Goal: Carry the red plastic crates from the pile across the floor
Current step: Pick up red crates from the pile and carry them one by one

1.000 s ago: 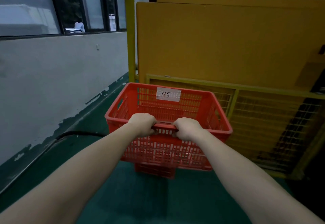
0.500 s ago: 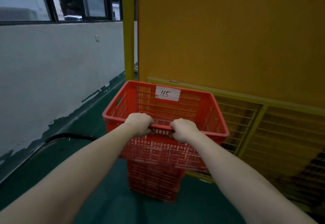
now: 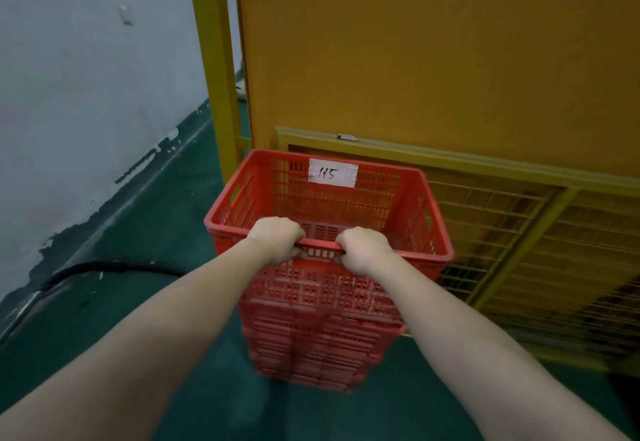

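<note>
I hold a red plastic crate [image 3: 346,205] by its near rim, in front of me at the centre of the head view. A white label reading 115 is stuck on its far wall. My left hand [image 3: 277,241] and my right hand [image 3: 363,250] both grip that rim, side by side, fingers curled over it. Under the held crate is a stack of red crates [image 3: 318,347] standing on the green floor; the held crate sits right above it, and I cannot tell whether they touch.
A yellow panel [image 3: 433,52] with a yellow wire mesh guard [image 3: 519,243] stands just behind and to the right of the crates. A yellow post [image 3: 214,59] rises to the left of it. A black cable [image 3: 104,267] runs along the grey wall [image 3: 86,87] on the left.
I have come closer to the yellow panel and look further down. The held crate has moved over the stack of red crates, more of which now shows beneath it.
</note>
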